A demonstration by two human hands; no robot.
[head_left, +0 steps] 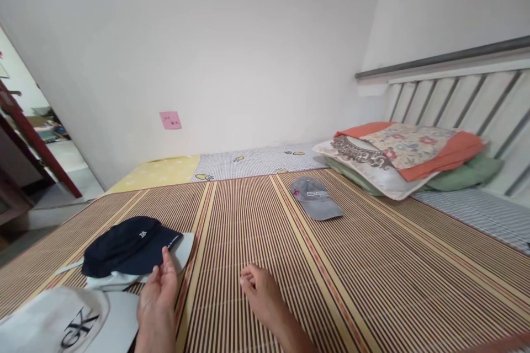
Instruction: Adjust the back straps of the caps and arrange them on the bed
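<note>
My left hand (pixel 159 293) is flat with fingers stretched out, its tips touching the brim of a dark navy cap (pixel 126 245). That cap lies on top of a white cap (pixel 182 251) on the striped bamboo mat (pixel 372 281). My right hand (pixel 260 289) rests on the mat with fingers loosely curled and nothing in it. A white cap with a black logo (pixel 62 322) lies at the near left, beside my left wrist. A grey cap (pixel 315 198) lies farther off on the mat, out of reach of both hands.
Stacked pillows (pixel 397 157) sit at the back right against a slatted headboard (pixel 464 99). A pink note (pixel 170 119) is stuck on the white wall. An open doorway (pixel 28 149) is at the left, past the bed's edge.
</note>
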